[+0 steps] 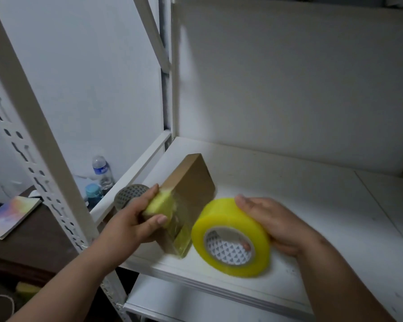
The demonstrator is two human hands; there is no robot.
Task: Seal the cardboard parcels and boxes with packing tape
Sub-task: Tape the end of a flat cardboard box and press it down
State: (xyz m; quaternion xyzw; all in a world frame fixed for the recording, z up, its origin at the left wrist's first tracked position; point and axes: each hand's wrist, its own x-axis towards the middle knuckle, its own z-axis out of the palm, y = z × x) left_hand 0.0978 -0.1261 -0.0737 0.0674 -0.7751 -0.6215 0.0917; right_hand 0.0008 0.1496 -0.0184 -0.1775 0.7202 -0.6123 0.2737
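A small brown cardboard box is tilted up on the white shelf, its near end wrapped in clear yellowish tape. My left hand grips that taped end, thumb on the near face and fingers over the top. A wide roll of yellow packing tape sits just right of the box, its patterned core facing me. My right hand holds the roll with fingers laid over its top and a fingertip showing inside the core. A stretch of tape runs from the roll to the box.
A white slotted shelf upright stands at the left. Behind it a dark desk holds a colourful booklet, a water bottle, a blue-capped bottle and a grey mesh disc. A lower shelf lies below.
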